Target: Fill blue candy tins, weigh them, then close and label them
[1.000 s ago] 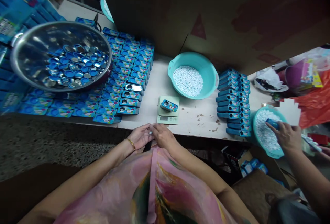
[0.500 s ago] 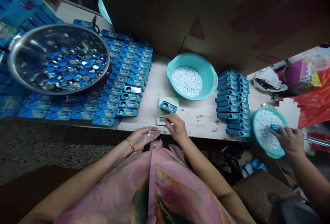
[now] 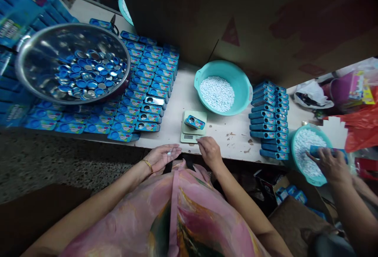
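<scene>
Palm up at the table's front edge, my left hand (image 3: 163, 157) holds a few white candies (image 3: 169, 153) on stretched-out fingers. My right hand (image 3: 210, 152) is by the lower right corner of a pale kitchen scale (image 3: 202, 131). Its thumb and fingers are pinched together, and whether anything is between them cannot be made out. On the scale's platform lies a blue tin (image 3: 195, 122), with a round opening at its left end. A turquoise basin (image 3: 242, 91) partly filled with white candies (image 3: 217, 94) stands just behind the scale.
To the left, a steel bowl (image 3: 22, 69) of round blue and silver lids stands among rows of blue tins (image 3: 147, 73). More tins (image 3: 267, 117) are stacked at right. A co-worker's hand (image 3: 333, 164) holds a blue tin over another turquoise basin (image 3: 313, 181). Cardboard (image 3: 189, 20) rises behind.
My right hand has drawn back from the tin to the scale's lower right corner. My left hand stays palm up. The co-worker's tin is turned and shows more of its length.
</scene>
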A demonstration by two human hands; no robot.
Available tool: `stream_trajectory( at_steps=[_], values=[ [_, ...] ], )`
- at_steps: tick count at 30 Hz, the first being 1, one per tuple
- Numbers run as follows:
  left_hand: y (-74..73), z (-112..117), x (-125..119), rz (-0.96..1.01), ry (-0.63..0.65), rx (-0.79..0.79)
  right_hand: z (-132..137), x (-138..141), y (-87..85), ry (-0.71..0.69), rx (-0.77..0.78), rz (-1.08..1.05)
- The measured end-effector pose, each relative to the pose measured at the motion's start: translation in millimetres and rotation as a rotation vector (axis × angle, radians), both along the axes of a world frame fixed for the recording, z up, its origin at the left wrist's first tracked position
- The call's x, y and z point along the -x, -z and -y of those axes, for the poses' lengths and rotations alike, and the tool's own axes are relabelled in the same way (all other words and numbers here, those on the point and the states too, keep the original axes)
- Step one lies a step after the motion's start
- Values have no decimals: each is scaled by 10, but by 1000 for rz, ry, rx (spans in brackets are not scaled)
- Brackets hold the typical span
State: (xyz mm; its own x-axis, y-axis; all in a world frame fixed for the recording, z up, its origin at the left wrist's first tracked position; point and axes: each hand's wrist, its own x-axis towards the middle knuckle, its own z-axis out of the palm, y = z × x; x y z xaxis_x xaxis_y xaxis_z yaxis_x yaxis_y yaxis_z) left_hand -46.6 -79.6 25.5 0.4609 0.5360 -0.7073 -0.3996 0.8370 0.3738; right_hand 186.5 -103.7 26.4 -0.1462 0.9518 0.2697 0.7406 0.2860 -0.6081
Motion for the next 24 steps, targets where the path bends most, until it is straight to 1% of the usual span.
stream_trajectory(
  at_steps=[1,3,5,7,11,14,16,20,24],
  values=[
    [3,1,-3,3,6,-7,96,-3,54,-22,39,18],
    [6,2,-16,-7,14,-21,221,-19,169,4,102,15],
    [4,1,-31,-37,14,-34,256,-62,258,86,135,-37],
    [-3,-1,-38,-78,8,-49,218,-127,298,155,146,-104],
    [-14,-11,-19,-122,-11,-77,37,-254,263,250,113,-223],
    [-14,-15,12,-132,-13,-84,-124,-270,211,292,62,-283],
    [-10,-6,28,-158,-25,-83,-237,-234,184,283,35,-303],
    [-35,21,19,-230,-60,-115,-426,-128,142,215,25,-277],
    [-168,-62,-64,-324,-84,-245,-455,-111,118,180,28,-231]
  ],
)
